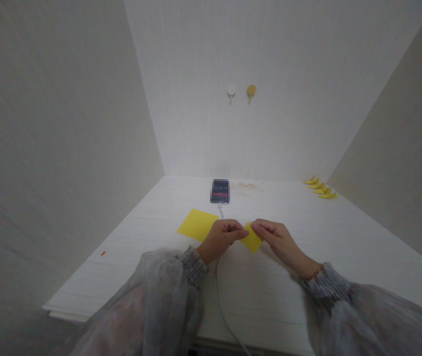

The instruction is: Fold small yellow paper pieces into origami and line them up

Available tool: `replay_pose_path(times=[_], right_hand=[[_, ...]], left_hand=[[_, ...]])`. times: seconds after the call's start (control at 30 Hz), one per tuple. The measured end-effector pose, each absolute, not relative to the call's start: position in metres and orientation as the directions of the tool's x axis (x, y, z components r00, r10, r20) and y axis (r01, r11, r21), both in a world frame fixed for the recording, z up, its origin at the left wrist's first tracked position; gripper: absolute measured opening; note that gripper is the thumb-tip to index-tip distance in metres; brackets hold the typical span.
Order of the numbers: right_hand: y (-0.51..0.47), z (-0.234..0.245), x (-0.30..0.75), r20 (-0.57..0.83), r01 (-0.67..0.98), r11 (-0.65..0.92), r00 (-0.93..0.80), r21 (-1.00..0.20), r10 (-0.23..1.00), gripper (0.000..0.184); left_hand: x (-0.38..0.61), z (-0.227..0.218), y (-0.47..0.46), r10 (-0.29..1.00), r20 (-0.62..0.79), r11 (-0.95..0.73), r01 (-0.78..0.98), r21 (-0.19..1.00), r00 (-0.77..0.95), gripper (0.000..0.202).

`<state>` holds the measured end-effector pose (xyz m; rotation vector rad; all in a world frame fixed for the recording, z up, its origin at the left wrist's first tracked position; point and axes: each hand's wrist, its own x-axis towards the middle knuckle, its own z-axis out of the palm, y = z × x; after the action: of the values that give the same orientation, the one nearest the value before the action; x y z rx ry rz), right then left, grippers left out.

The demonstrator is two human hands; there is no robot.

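Both my hands meet over the middle of the white table (pixel 344 247) and pinch a small folded yellow paper (pixel 252 239). My left hand (pixel 222 238) grips its left edge with closed fingers; a ring shows on one finger. My right hand (pixel 275 236) holds the paper's upper right side with fingers pressed together. A flat yellow paper sheet (pixel 197 224) lies on the table just left of my left hand.
A phone (pixel 220 191) lies beyond my hands, its white cable (pixel 221 301) running toward me off the table's front edge. Several folded yellow paper pieces (pixel 321 188) sit in the far right corner. Two hooks (pixel 241 92) hang on the back wall. Walls close in on three sides.
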<state>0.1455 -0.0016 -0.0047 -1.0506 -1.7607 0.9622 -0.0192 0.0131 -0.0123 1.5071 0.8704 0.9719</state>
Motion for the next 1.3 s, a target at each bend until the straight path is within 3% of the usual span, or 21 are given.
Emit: replay_pose_path(times=[0.53,0.73,0.93,1.3], right_hand=[[0.0009,-0.0128,0.1473,0.22,0.233,0.323,-0.381,-0.917,0.898,0.027],[0.0009,-0.0135,0.1457,0.203,0.401,0.385,-0.425,-0.831,0.882,0.029],[-0.0005,-0.0116,0.1446,0.141,0.387,0.371,-0.507,-0.844,0.85,0.028],[0.004,-0.0103,0.153,0.189,0.293,0.337,-0.436,-0.895,0.88,0.026]], left_hand=[[-0.0166,-0.0169,0.0168,0.894,0.212,-0.213,-0.042,0.976,0.395,0.022],[-0.0148,-0.0193,0.0171,0.886,0.151,-0.168,-0.001,0.986,0.439,0.022],[-0.015,-0.0149,0.0145,0.842,0.043,-0.039,-0.019,0.999,0.537,0.023],[-0.0228,-0.016,0.0196,0.915,0.157,-0.135,-0.085,0.987,0.371,0.024]])
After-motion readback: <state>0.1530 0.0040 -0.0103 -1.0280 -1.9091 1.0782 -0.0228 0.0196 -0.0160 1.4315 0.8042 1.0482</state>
